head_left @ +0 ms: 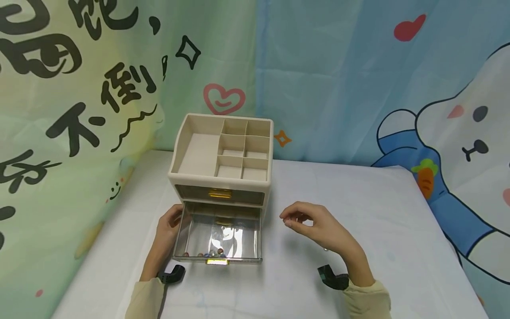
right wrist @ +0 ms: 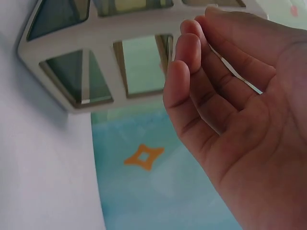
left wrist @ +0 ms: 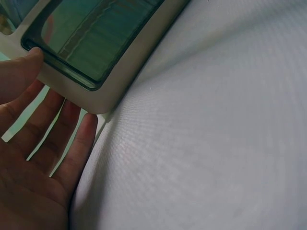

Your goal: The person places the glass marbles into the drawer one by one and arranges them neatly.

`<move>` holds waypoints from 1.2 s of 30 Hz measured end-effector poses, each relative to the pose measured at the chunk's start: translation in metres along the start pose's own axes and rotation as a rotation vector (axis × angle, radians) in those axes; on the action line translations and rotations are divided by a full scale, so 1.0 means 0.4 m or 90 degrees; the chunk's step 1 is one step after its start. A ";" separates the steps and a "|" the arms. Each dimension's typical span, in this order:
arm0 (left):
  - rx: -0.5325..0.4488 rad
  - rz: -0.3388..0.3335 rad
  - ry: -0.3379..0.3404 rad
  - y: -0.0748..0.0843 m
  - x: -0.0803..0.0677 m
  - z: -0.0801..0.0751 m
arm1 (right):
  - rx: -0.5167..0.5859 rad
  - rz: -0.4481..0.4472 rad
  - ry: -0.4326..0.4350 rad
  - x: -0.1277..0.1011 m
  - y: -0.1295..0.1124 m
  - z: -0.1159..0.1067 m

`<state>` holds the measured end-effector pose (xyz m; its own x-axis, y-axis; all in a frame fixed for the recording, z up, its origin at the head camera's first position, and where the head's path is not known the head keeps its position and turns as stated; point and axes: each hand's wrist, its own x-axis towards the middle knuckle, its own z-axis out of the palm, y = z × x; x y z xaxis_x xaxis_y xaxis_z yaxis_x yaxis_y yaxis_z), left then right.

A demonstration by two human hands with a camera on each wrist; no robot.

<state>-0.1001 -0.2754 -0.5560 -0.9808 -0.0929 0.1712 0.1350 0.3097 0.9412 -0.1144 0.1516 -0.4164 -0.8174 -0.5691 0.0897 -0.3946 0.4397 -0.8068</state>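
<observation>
A cream desktop organizer stands on the table with its lower clear drawer pulled out. Several small beads, reddish and bluish, lie along the drawer's front wall. My left hand holds the organizer's left side. In the left wrist view, the thumb lies on the edge of a window panel and the fingers reach behind the case edge. Right of the drawer, my right hand hovers over the table, fingers bent and thumb near the index fingertip. Whether something tiny sits between those fingertips is unclear.
The upper drawer is closed, with a gold handle. Open compartments top the organizer. A white cloth covers the table, and a printed curtain hangs behind. Dark bands with devices sit on both wrists.
</observation>
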 end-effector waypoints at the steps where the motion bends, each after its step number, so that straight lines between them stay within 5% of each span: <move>1: -0.002 0.002 -0.002 0.000 0.000 0.000 | 0.001 0.009 0.005 -0.007 0.008 -0.002; 30: -0.021 0.004 0.004 0.009 -0.003 0.002 | 0.055 0.143 0.131 -0.153 0.187 -0.002; 36: -0.019 0.008 0.001 0.010 -0.003 0.004 | 0.015 0.169 0.170 -0.175 0.224 -0.005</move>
<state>-0.0985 -0.2724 -0.5528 -0.9787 -0.0911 0.1837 0.1516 0.2820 0.9474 -0.0935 0.2322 -0.4937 -0.9719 -0.2342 0.0221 -0.1466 0.5294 -0.8356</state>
